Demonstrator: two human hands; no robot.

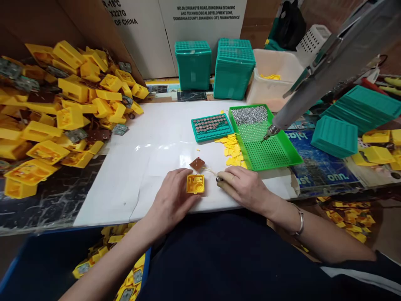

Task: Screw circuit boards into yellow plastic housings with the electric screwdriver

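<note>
While the yellow housing (195, 184) is pinched by the left hand (171, 200), the small metal part (218, 179) closed in the right hand (246, 186) is best kept just beside it.

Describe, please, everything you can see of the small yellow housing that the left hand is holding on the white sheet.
The yellow housing is a small, roughly square shell of what looks like moulded plastic, lying flat with its open side up, so inner ribs and a round recess show. It rests on the white sheet near the front edge. The left hand steadies it, fingertips against its left and lower sides. A brown circuit board lies just behind it, apart; the right hand lies to its right, not touching.
</note>
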